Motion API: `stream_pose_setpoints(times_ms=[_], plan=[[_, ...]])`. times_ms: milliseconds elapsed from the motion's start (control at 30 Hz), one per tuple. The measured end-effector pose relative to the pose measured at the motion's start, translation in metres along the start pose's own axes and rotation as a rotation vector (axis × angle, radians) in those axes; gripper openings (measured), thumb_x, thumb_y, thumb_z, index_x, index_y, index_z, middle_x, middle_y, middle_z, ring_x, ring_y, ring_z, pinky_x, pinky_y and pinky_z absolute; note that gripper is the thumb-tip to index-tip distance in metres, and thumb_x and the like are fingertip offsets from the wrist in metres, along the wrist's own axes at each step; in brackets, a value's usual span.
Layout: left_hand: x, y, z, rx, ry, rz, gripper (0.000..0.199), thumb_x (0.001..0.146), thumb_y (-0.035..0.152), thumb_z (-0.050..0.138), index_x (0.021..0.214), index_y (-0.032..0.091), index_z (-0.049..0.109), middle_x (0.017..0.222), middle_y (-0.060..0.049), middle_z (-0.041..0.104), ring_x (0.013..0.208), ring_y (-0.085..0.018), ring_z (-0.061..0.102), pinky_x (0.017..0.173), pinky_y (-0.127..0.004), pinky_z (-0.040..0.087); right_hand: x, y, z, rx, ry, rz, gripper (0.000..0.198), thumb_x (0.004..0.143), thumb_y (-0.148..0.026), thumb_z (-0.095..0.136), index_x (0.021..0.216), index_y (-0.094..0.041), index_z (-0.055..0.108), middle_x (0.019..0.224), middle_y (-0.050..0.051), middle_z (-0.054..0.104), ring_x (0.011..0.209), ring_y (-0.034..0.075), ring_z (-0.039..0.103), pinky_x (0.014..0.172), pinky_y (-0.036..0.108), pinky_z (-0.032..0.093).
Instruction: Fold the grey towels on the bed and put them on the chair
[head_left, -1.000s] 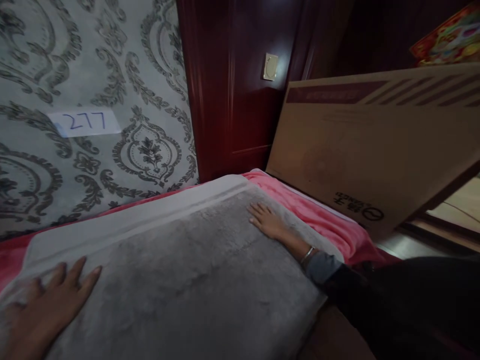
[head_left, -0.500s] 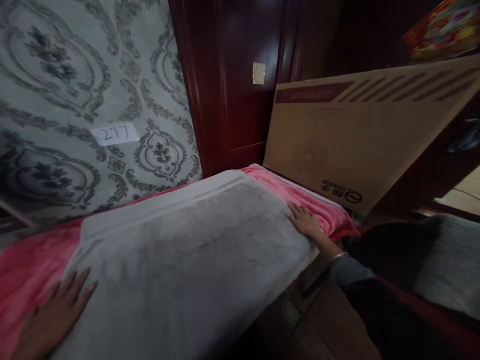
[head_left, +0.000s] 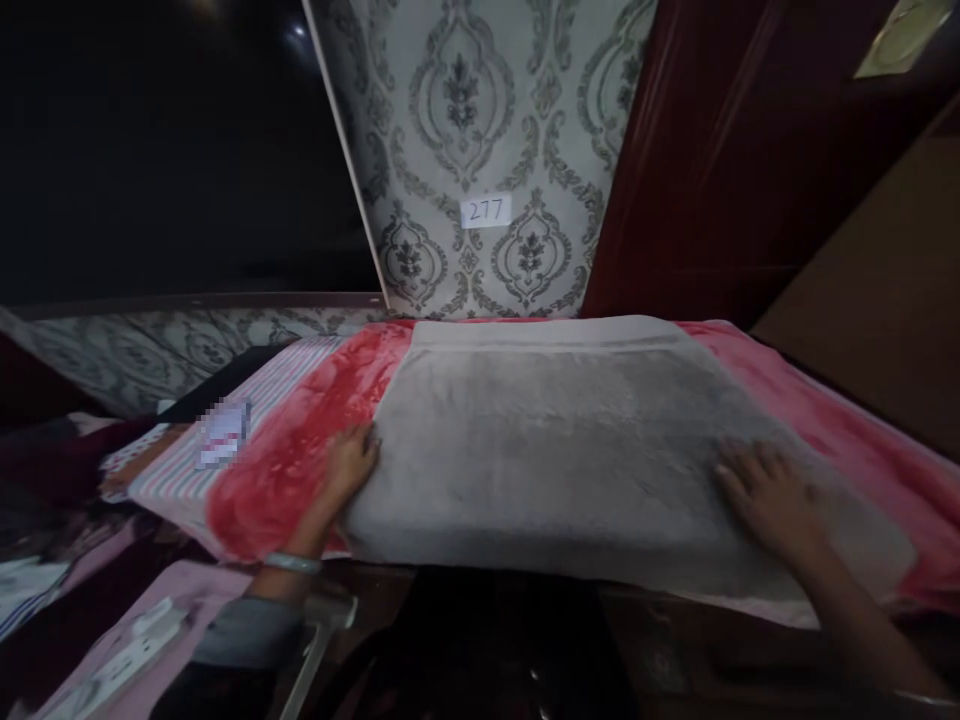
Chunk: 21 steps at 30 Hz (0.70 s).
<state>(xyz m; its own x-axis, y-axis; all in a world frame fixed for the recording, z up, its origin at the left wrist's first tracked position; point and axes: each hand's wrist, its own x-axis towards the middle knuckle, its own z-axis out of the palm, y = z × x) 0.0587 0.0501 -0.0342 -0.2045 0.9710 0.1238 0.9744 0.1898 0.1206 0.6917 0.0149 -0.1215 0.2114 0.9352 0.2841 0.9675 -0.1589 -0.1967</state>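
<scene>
A grey plush towel (head_left: 540,440) with a pale band along its far edge lies spread over a red and pink blanket (head_left: 285,480). My left hand (head_left: 352,460) rests at the towel's left edge, where it meets the red blanket; its fingers are a little bent and partly hidden. On the right part of the towel my right hand (head_left: 769,495) lies palm down, slightly blurred, with the fingers spread. Neither hand shows anything lifted.
Left of the blanket, a striped cloth (head_left: 262,410) carries a small blurred item (head_left: 223,434). A dark television screen (head_left: 172,150) stands behind. At lower left is a white power strip (head_left: 127,665). A cardboard box (head_left: 885,280) stands at right, beside a dark red door (head_left: 697,150).
My view has swung left, bringing the screen and striped cloth in. My left hand now touches the towel's left edge; my right hand lies on the grey towel, away from its earlier place by the pink border.
</scene>
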Motion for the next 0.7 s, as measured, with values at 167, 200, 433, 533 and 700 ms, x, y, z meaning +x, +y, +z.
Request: stream_pose_setpoints(times_ms=[167, 200, 433, 533, 700], plan=[[-0.017, 0.01, 0.007, -0.041, -0.007, -0.171, 0.051, 0.1, 0.028, 0.032, 0.146, 0.011, 0.048, 0.118, -0.022, 0.071, 0.109, -0.03, 0.069, 0.092, -0.041, 0.05, -0.021, -0.052, 0.007, -0.067, -0.01, 0.014, 0.071, 0.094, -0.056, 0.016, 0.151, -0.024, 0.044, 0.155, 0.013, 0.044, 0.141, 0.038, 0.038, 0.11, 0.066, 0.031], [-0.017, 0.01, 0.006, -0.041, -0.018, -0.204, 0.051, 0.101, 0.029, 0.031, 0.146, 0.012, 0.048, 0.112, -0.022, 0.073, 0.106, -0.032, 0.07, 0.09, -0.043, 0.051, -0.023, -0.052, 0.009, -0.076, 0.008, 0.018, 0.071, 0.094, -0.056, 0.016, 0.151, -0.024, 0.045, 0.155, 0.012, 0.044, 0.141, 0.038, 0.038, 0.111, 0.065, 0.03], [-0.013, 0.008, 0.005, -0.057, -0.01, -0.245, 0.05, 0.098, 0.02, 0.033, 0.144, 0.016, 0.051, 0.104, -0.024, 0.074, 0.102, -0.034, 0.071, 0.083, -0.043, 0.051, -0.023, -0.046, 0.011, -0.098, 0.026, 0.029, 0.074, 0.094, -0.057, 0.011, 0.151, -0.023, 0.045, 0.155, 0.011, 0.045, 0.141, 0.037, 0.039, 0.11, 0.062, 0.032], [-0.016, 0.009, 0.006, -0.07, -0.008, -0.248, 0.05, 0.096, 0.017, 0.033, 0.143, 0.014, 0.052, 0.106, -0.023, 0.073, 0.103, -0.033, 0.07, 0.085, -0.042, 0.051, -0.024, -0.05, 0.009, -0.107, 0.024, 0.032, 0.073, 0.094, -0.056, 0.013, 0.151, -0.023, 0.046, 0.155, 0.011, 0.045, 0.14, 0.037, 0.04, 0.109, 0.061, 0.032], [-0.017, 0.005, 0.003, -0.085, 0.011, -0.23, 0.049, 0.096, 0.016, 0.033, 0.138, 0.014, 0.057, 0.112, -0.022, 0.072, 0.103, -0.032, 0.07, 0.086, -0.042, 0.052, -0.024, -0.051, 0.008, -0.104, 0.033, 0.023, 0.071, 0.093, -0.054, 0.015, 0.15, -0.024, 0.046, 0.155, 0.011, 0.045, 0.139, 0.036, 0.04, 0.108, 0.062, 0.033]])
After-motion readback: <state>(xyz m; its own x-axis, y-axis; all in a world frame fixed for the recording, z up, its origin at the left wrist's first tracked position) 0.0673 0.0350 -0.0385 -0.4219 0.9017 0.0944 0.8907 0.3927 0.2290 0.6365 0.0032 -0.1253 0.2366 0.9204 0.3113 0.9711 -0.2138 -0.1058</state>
